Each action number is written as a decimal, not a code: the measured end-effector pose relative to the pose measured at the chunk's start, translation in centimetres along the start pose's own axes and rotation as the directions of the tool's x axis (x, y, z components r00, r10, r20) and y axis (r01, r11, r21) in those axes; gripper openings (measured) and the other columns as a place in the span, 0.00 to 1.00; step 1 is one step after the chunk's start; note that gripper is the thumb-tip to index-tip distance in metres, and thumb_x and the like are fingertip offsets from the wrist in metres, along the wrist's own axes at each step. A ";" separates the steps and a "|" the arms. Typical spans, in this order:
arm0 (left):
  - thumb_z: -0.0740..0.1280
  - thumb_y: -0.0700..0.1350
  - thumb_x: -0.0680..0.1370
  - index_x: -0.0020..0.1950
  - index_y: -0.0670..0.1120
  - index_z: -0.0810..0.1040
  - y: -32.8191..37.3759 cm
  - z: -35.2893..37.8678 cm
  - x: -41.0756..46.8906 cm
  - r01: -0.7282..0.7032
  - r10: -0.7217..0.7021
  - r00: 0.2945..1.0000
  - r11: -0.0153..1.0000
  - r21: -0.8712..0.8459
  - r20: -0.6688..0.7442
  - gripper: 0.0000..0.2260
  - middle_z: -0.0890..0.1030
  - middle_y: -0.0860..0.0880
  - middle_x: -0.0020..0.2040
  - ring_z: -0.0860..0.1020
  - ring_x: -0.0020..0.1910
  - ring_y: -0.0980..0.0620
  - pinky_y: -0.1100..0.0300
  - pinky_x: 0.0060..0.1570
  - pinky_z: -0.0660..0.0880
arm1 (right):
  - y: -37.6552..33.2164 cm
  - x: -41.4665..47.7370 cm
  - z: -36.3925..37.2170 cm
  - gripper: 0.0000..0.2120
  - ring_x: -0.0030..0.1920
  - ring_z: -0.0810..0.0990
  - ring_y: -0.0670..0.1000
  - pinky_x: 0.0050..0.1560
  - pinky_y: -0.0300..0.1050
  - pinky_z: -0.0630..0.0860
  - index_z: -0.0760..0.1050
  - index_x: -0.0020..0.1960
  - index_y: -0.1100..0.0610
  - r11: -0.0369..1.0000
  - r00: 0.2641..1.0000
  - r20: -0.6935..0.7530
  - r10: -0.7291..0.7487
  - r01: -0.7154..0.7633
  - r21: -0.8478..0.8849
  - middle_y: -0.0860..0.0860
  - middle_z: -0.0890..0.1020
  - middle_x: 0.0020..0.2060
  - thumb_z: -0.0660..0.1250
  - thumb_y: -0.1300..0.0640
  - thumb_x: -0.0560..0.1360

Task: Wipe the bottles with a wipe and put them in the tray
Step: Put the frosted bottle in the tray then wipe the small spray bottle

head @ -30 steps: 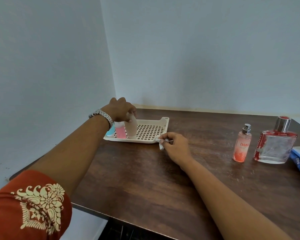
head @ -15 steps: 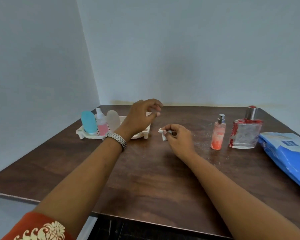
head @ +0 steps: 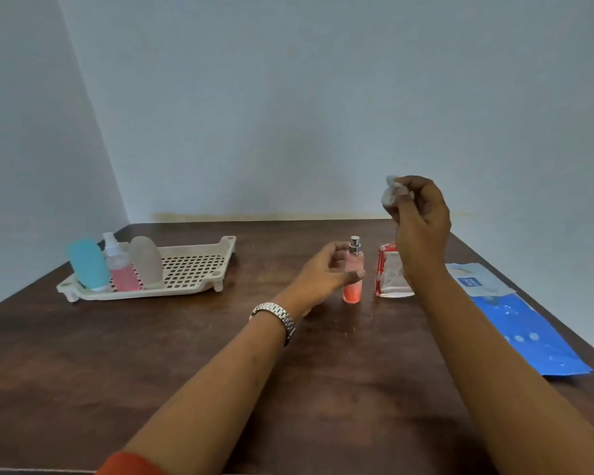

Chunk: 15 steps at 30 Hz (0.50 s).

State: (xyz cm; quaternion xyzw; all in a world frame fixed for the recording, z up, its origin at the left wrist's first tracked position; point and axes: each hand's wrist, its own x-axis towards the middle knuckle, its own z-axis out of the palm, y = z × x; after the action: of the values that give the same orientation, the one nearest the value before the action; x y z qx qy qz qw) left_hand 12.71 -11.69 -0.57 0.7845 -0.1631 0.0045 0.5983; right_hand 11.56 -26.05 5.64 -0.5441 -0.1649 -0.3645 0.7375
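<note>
Left hand (head: 323,275) curled round slim orange-pink spray bottle (head: 352,286); tip-over risk.
Bottle upright on dark wooden table (head: 186,354), well apart from cream perforated plastic tray (head: 172,291); thumb across front, hold looks loose; right hand (head: 422,217) raised, pinching crumpled white wipe (head: 390,195); slack grip could topple it against square red-trimmed glass bottle (head: 390,279) just beside, or let it slip under wiping.
</note>
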 end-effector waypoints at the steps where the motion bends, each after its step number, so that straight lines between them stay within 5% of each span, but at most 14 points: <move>1: 0.72 0.41 0.74 0.64 0.49 0.72 0.0 0.4 0.2 0.001 -0.001 1.000 1.000 -0.013 -0.008 0.21 0.77 0.46 0.62 0.76 0.61 0.49 0.54 0.63 0.73 | 0.3 0.1 -0.1 0.07 0.42 0.77 0.50 0.51 0.46 0.77 0.77 0.47 0.57 1.000 1.000 0.014 0.027 -0.028 0.008 0.54 0.80 0.43 0.61 0.65 0.77; 8: 0.67 0.41 0.78 0.65 0.42 0.71 0.3 -1.1 -0.1 -0.050 0.037 0.993 0.991 -0.121 -0.110 0.16 0.80 0.46 0.59 0.78 0.58 0.50 0.59 0.56 0.77 | 2.8 -0.5 1.0 0.09 0.46 0.80 0.49 0.51 0.47 0.78 0.76 0.46 0.53 0.979 0.980 0.177 0.094 -0.059 -0.194 0.49 0.82 0.45 0.65 0.66 0.75; 15: 0.61 0.43 0.80 0.60 0.44 0.71 -0.7 -6.2 -1.6 0.067 -0.070 0.998 0.932 -0.356 0.004 0.09 0.84 0.49 0.54 0.78 0.57 0.48 0.40 0.68 0.64 | 4.5 -1.8 3.6 0.10 0.49 0.80 0.48 0.53 0.46 0.78 0.79 0.50 0.50 0.953 0.917 0.354 0.184 -0.078 -0.294 0.48 0.83 0.47 0.65 0.63 0.75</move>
State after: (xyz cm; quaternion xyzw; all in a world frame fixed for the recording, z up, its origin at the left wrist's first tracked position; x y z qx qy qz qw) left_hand 12.49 -5.32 0.22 0.6686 -0.1310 -0.0423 0.7307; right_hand 14.11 -21.41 2.75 -0.7104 -0.2144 -0.2217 0.6326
